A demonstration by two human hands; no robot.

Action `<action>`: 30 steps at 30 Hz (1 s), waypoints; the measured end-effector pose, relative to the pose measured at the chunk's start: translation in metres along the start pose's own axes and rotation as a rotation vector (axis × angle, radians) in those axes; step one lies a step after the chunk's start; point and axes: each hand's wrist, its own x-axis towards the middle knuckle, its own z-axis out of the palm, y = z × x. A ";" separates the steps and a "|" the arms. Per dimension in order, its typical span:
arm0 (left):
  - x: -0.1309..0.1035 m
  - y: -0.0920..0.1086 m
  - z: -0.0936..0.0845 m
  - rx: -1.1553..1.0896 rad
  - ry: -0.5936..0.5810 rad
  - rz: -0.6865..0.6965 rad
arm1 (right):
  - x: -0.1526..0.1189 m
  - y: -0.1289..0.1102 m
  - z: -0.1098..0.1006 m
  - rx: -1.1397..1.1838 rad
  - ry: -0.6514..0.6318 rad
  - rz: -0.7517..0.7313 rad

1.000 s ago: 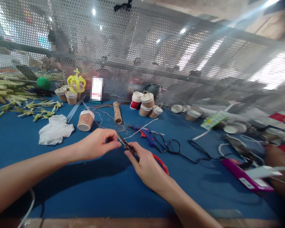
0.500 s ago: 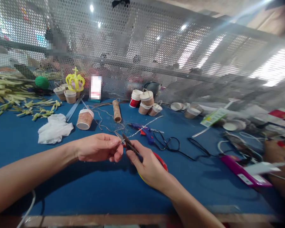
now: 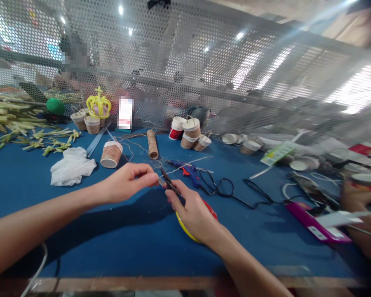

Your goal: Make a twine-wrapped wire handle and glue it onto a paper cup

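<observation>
My left hand (image 3: 132, 181) is closed, thumb against forefinger, at the near end of a thin silvery twisted wire (image 3: 188, 163). The wire slants up to the right over the table. My right hand (image 3: 193, 210) is wrapped round a pair of scissors (image 3: 172, 187). Their dark blades point up and left, close to my left fingertips, and the red and yellow handle loops show beneath the hand. Just beyond lie a blue glue gun (image 3: 190, 174) and a roll of twine (image 3: 152, 144). A twine-wrapped paper cup (image 3: 111, 154) is tipped beyond my left hand.
Crumpled white plastic (image 3: 72, 167) and green plant strips (image 3: 54, 140) lie left. Wrapped cups (image 3: 191, 131) stand at the back before perforated metal mesh (image 3: 160, 82). A black cable runs to a purple power strip (image 3: 318, 222). Another person's hand (image 3: 358, 198) is at far right.
My left hand has lifted slightly, its lower fingers tucked from view. The scissors' blades have come closer together, and the right hand has shifted little.
</observation>
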 end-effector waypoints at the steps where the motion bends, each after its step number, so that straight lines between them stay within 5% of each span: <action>1: 0.001 -0.003 -0.001 -0.209 -0.059 -0.050 | 0.000 0.000 -0.001 0.020 -0.009 -0.003; 5: 0.004 -0.015 0.000 -0.770 -0.291 -0.180 | -0.001 0.000 -0.003 0.056 -0.042 -0.010; 10: 0.002 -0.021 0.004 -0.891 -0.385 -0.217 | -0.002 -0.002 -0.003 0.037 -0.045 -0.025; 13: 0.001 -0.014 0.003 -0.617 -0.310 -0.167 | -0.002 -0.002 -0.001 0.024 -0.047 -0.020; 19: -0.002 0.002 0.004 0.613 0.182 0.200 | 0.001 0.001 0.003 -0.033 0.014 0.031; 22: -0.003 0.003 0.004 0.651 0.148 0.240 | 0.001 0.000 0.003 -0.010 -0.017 0.037; 30: 0.002 0.001 -0.002 0.325 0.012 0.040 | 0.001 0.000 0.001 -0.014 -0.063 0.025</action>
